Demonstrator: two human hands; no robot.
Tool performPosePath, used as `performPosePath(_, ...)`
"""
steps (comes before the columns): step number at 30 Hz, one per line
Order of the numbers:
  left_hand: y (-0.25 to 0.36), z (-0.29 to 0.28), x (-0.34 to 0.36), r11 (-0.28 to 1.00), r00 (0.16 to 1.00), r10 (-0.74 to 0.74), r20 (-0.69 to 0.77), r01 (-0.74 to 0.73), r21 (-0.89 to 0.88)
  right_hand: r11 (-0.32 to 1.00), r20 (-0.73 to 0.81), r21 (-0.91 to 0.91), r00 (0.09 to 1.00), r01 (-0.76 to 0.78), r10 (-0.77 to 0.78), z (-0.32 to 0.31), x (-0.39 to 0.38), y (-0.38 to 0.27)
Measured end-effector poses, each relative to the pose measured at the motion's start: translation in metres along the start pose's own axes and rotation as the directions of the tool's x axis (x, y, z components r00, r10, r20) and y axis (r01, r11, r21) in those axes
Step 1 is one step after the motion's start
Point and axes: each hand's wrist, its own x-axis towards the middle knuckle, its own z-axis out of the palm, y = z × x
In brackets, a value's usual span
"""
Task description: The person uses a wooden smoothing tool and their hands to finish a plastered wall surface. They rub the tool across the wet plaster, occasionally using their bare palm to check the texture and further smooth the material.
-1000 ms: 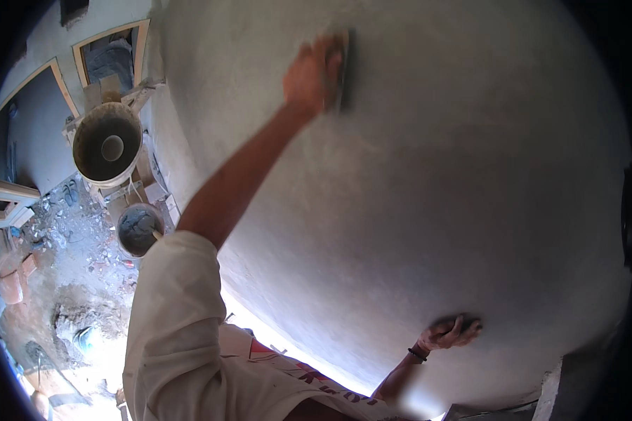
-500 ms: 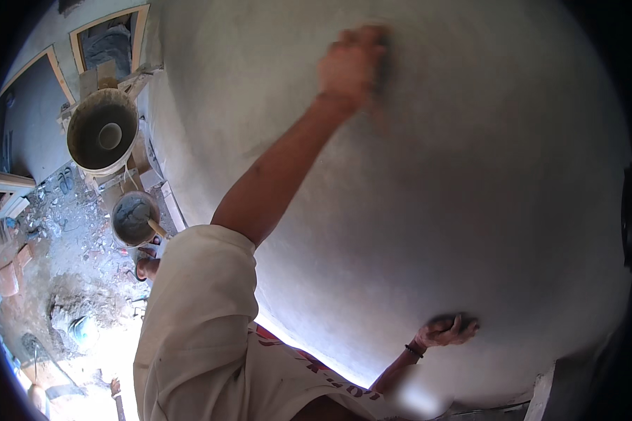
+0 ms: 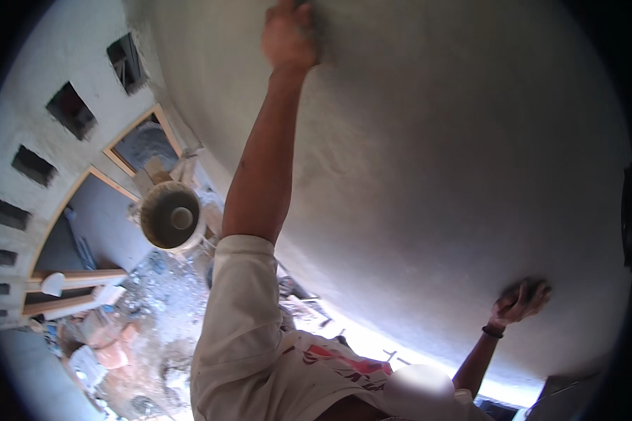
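Observation:
My left hand is raised high against a smooth grey plastered wall, at the picture's upper edge. Its fingers are curled, and a dark edge shows along their right side; what they grip is mostly hidden. Lower down on the right, my right hand wears a dark bracelet and rests at the same wall surface. Thumb and fingers bend around a dark rounded pad, whose exact kind is unclear.
At left stands a pale bucket with a small round vessel inside. Wooden frames and several square dark holes mark the left wall. Rubble and broken bricks litter the ground below.
My view has swung, bringing the wall holes in and dropping the mortar bucket out. In the picture, my left hand shifted up and left, my right hand up and right.

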Motion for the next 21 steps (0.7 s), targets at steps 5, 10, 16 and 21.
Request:
performPosePath(5,-0.069,0.0,-0.116,0.98,0.983,-0.178,0.039,0.173,0.101,0.998,-0.029,0.054,0.999,-0.016,0.018,0.006,-0.009,-0.005)
performPosePath(10,0.056,-0.005,-0.191,0.962,0.958,0.269,0.095,-0.264,-0.061,0.999,-0.026,0.034,1.0,-0.007,0.008,-0.002,-0.005,0.001)
performPosePath(16,0.045,-0.01,-0.097,0.991,0.996,0.095,-0.003,-0.094,-0.098,0.998,-0.048,0.057,0.999,-0.007,0.01,-0.003,0.004,-0.005)
performPosePath(21,0.025,-0.007,-0.157,0.989,0.99,0.131,0.047,-0.127,-0.075,0.998,-0.028,0.064,0.999,-0.015,0.016,0.003,0.0,-0.005)
